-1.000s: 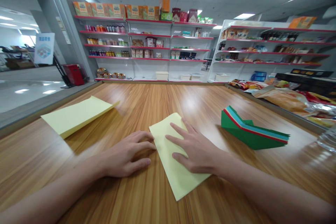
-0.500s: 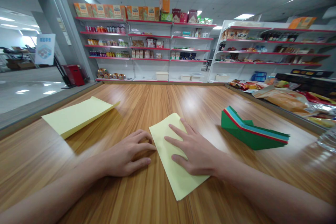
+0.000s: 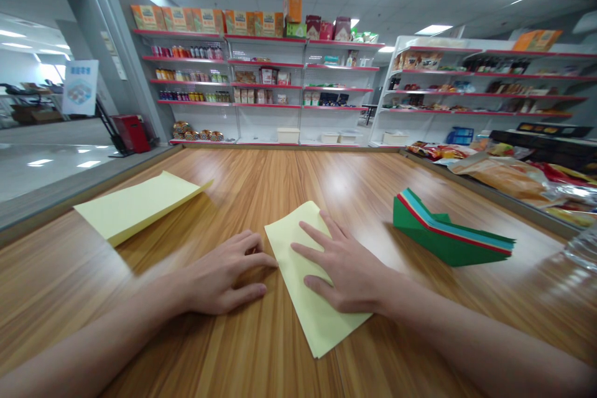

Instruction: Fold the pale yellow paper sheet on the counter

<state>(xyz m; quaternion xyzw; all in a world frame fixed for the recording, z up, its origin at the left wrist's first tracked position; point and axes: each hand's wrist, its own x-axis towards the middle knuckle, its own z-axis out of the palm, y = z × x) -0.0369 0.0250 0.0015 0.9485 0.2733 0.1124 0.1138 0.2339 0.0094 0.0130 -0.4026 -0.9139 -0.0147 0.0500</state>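
1. Head view: yellow paper [image 3: 317,314] lies at lower centre of the frame on the wooden surface [image 3: 261,348], directly beneath the right grip [image 3: 352,270]; long axis slants upper left to lower right
2. Right grip, nearer: palm down, fingers spread wide over paper, nothing clasped
3. Left grip [image 3: 224,277]: half-curled, apparently empty, beside paper's left edge; contact unclear
4. Paper: pale, plain, layered at bottom corner

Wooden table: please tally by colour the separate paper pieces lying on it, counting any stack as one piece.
Yellow: 2 (farther paper at left, nearer paper under the right hand)
Multicoloured: 1 (folded paper stack with green, red and blue)
Total: 3
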